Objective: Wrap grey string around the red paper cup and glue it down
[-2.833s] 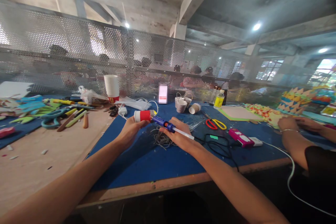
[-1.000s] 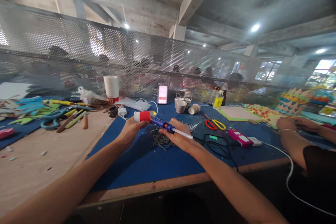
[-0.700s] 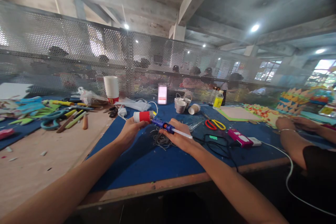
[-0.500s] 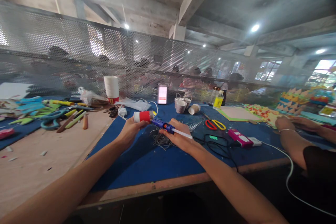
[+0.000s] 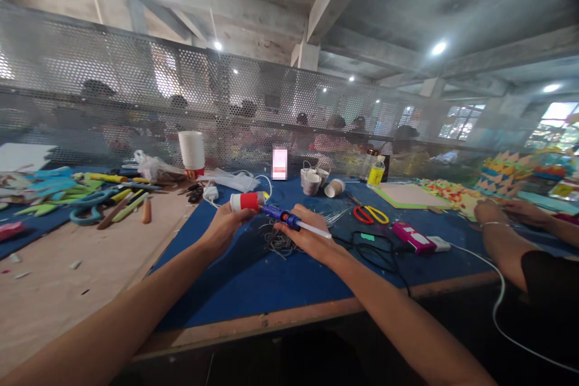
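Observation:
My left hand (image 5: 226, 226) is closed around a red and white paper cup (image 5: 248, 201), which lies on its side in the grip with greyish wrapping at its right end. In my right hand (image 5: 308, 226) is a blue glue gun (image 5: 281, 215), a clear glue stick (image 5: 314, 229) jutting from its back. The gun's nozzle points left at the wrapped end of the cup; whether they touch I cannot tell. Beneath my right hand lies a tangle of grey cord (image 5: 281, 243) on the blue mat (image 5: 226, 289).
Scissors (image 5: 371, 215), several cord-wrapped cups (image 5: 312, 182), a pink box (image 5: 414, 237) and black cable (image 5: 375, 253) lie rightward. A cup stack (image 5: 192, 154) and hand tools (image 5: 120, 202) are on the left. A co-worker's hands (image 5: 491, 214) work at far right.
My hands, the cup and the glue gun hold almost the same position. Slightly more grey wrapping shows at the cup's right end.

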The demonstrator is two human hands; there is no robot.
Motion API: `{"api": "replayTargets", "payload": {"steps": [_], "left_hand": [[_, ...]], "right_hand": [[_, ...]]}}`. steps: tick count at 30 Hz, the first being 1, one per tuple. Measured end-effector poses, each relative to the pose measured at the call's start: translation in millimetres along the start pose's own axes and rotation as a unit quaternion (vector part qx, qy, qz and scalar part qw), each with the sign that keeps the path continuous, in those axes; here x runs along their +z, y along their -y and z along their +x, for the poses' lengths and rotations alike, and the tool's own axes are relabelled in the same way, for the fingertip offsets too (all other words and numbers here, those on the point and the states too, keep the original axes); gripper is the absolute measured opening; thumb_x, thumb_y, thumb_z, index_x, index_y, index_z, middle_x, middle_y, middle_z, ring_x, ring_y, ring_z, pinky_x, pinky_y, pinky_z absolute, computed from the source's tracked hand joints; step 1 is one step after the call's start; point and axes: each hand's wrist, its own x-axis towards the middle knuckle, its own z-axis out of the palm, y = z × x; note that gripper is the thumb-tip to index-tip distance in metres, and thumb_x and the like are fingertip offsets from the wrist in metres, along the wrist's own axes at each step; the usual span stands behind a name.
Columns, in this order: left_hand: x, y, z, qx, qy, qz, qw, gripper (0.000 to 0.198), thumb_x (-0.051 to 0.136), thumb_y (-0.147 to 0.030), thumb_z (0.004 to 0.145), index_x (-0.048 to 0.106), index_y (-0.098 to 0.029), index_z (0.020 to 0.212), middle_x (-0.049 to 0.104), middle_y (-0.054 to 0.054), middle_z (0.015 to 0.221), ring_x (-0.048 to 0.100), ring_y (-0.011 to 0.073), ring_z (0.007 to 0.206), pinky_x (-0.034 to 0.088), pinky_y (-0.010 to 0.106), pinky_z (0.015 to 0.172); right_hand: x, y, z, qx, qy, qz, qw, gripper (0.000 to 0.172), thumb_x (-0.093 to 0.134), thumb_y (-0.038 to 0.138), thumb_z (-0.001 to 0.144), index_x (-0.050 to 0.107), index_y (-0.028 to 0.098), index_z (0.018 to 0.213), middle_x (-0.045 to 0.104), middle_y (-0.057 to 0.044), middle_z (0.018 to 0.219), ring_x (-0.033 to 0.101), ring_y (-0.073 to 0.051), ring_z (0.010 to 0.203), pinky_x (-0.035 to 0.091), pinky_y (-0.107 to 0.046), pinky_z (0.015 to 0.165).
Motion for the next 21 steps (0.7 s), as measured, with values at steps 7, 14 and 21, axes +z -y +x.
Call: {"api": "replayTargets", "payload": {"steps": [7, 14, 21], "left_hand": [[2.8, -2.4, -2.6, -0.028, 0.007, -0.016, 0.999, 0.023, 0.081, -0.014, 0.056, 0.073, -0.016, 0.077, 0.073, 0.004, 0.074, 0.064, 0.017, 0.07, 0.05, 0.028, 0.07], [2.0, -1.5, -2.1, -0.029, 0.003, -0.01, 1.0, 0.025, 0.079, -0.013, 0.056, 0.073, -0.015, 0.08, 0.074, 0.005, 0.073, 0.066, 0.0184, 0.071, 0.051, 0.029, 0.072], [1.0, 0.4, -2.2, -0.022, 0.005, -0.005, 1.0, 0.025, 0.078, -0.013, 0.057, 0.072, -0.016, 0.082, 0.076, 0.004, 0.077, 0.067, 0.0173, 0.071, 0.051, 0.028, 0.073]], "right_hand": [[-0.3, -0.8, 0.1, -0.005, -0.016, 0.003, 1.0, 0.045, 0.054, 0.063, 0.095, 0.06, 0.02, 0.082, 0.06, 0.0, 0.085, 0.055, -0.013, 0.069, 0.031, -0.024, 0.06], [0.2, -1.4, -0.1, -0.007, -0.018, -0.006, 1.0, 0.044, 0.053, 0.061, 0.097, 0.06, 0.02, 0.082, 0.06, 0.0, 0.086, 0.056, -0.013, 0.071, 0.031, -0.024, 0.06], [1.7, -2.9, 0.0, -0.004, -0.028, -0.005, 1.0, 0.042, 0.055, 0.06, 0.096, 0.059, 0.021, 0.083, 0.059, 0.0, 0.086, 0.056, -0.013, 0.071, 0.031, -0.024, 0.06]]}}
